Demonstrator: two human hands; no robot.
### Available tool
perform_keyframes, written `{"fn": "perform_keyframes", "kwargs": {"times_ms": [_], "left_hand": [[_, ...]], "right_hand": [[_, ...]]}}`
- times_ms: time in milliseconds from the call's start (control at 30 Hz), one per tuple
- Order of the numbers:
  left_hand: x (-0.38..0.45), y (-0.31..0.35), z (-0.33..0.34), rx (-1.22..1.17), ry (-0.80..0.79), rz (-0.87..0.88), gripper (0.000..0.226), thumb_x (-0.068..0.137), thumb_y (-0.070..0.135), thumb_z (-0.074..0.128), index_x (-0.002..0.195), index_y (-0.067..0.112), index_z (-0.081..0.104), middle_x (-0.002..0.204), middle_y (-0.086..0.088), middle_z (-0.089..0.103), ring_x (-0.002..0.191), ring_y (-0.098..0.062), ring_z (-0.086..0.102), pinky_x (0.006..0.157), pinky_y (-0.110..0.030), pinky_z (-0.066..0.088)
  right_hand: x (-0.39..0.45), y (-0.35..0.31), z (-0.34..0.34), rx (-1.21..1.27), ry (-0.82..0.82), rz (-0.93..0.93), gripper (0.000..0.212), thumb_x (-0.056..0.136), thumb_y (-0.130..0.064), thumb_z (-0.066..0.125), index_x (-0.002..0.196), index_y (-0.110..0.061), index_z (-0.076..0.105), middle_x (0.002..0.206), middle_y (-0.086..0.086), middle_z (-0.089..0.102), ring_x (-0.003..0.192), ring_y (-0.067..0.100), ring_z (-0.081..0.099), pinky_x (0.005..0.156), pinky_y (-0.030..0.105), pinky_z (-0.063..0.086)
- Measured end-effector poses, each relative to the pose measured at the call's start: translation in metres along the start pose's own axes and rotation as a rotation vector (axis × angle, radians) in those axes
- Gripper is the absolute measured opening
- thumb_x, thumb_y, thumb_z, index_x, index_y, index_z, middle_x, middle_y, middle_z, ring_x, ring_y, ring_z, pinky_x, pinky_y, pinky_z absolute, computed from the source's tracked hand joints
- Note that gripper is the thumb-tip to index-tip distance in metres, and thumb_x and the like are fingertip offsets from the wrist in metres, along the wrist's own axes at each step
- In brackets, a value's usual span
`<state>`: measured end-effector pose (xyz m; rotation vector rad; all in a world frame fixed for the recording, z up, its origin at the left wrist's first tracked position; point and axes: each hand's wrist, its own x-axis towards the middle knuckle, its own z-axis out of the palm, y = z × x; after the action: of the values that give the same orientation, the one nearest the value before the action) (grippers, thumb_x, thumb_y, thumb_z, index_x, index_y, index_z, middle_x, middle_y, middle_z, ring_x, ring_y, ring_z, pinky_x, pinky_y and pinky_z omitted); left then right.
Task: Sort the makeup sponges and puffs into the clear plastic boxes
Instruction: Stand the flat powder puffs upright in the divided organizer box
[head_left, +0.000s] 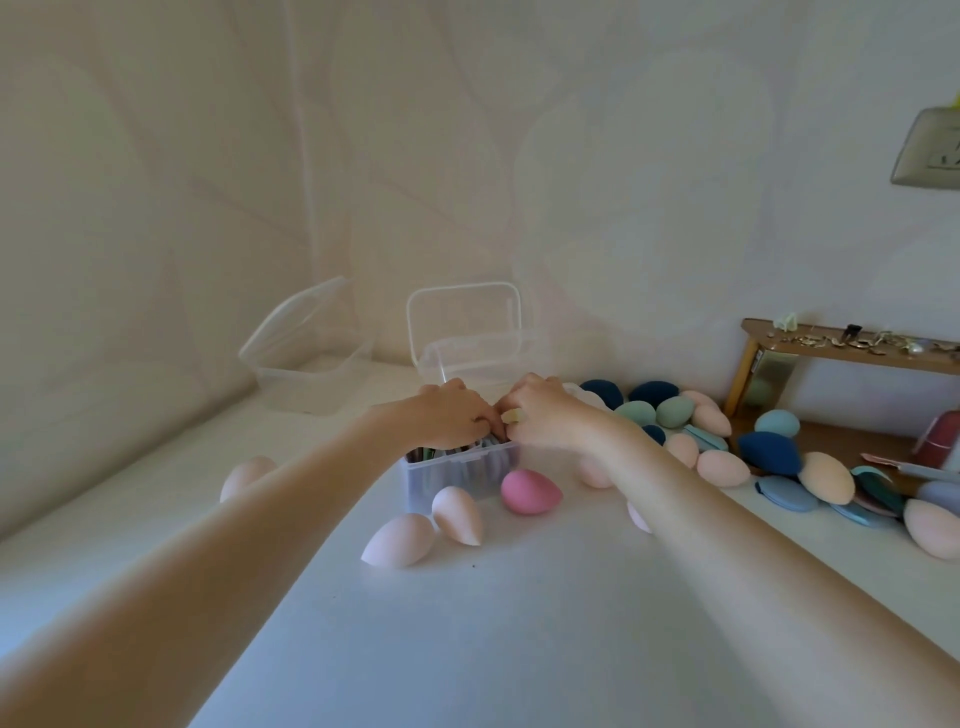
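A small clear plastic box (457, 475) stands mid-table, packed with flat puffs standing on edge, its lid (464, 322) tipped up behind. My left hand (452, 415) is at the box's top with fingertips curled down among the puffs. My right hand (545, 415) pinches a pale yellow puff (514, 415) at the box's right rim. A dark pink sponge (530, 491) and two pale pink sponges (457, 514) (400, 540) lie in front of the box. A pile of blue, green and peach sponges and puffs (675, 415) lies to the right.
A second clear box (306, 374) with its lid raised stands at the back left by the wall. One peach sponge (244, 475) lies left of my left arm. A wooden shelf (847, 345) with small items is at the far right, more sponges (826, 478) below it.
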<state>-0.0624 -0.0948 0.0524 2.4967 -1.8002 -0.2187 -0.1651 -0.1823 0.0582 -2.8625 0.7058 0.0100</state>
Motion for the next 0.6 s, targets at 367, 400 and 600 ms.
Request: {"fn": "perform_keyframes", "kwargs": {"times_ms": [367, 400, 600], "left_hand": [[0.000, 0.008, 0.005, -0.102, 0.220, -0.060, 0.029, 0.087, 0.008, 0.046, 0.100, 0.006, 0.072, 0.105, -0.012, 0.070, 0.096, -0.026, 0.062, 0.088, -0.035, 0.049], [-0.002, 0.007, 0.005, -0.161, 0.284, -0.064, 0.027, 0.085, 0.006, 0.049, 0.099, 0.007, 0.072, 0.104, -0.011, 0.071, 0.097, -0.024, 0.063, 0.088, -0.034, 0.051], [-0.002, 0.010, -0.005, -0.305, 0.351, -0.045, 0.024, 0.082, 0.002, 0.056, 0.100, 0.007, 0.070, 0.106, -0.008, 0.071, 0.103, -0.019, 0.065, 0.090, -0.025, 0.049]], "right_hand": [[0.003, -0.002, 0.009, 0.052, 0.060, 0.043, 0.029, 0.094, -0.012, 0.038, 0.099, -0.005, 0.066, 0.129, 0.015, 0.045, 0.126, 0.033, 0.033, 0.099, 0.038, 0.030], [0.004, 0.000, 0.010, 0.060, 0.067, 0.035, 0.028, 0.094, -0.011, 0.039, 0.098, -0.006, 0.066, 0.129, 0.014, 0.045, 0.126, 0.034, 0.034, 0.099, 0.038, 0.030], [0.003, 0.010, 0.011, 0.306, 0.312, -0.019, 0.025, 0.087, -0.012, 0.052, 0.090, -0.002, 0.074, 0.105, 0.016, 0.067, 0.103, 0.032, 0.060, 0.084, 0.037, 0.048]]}}
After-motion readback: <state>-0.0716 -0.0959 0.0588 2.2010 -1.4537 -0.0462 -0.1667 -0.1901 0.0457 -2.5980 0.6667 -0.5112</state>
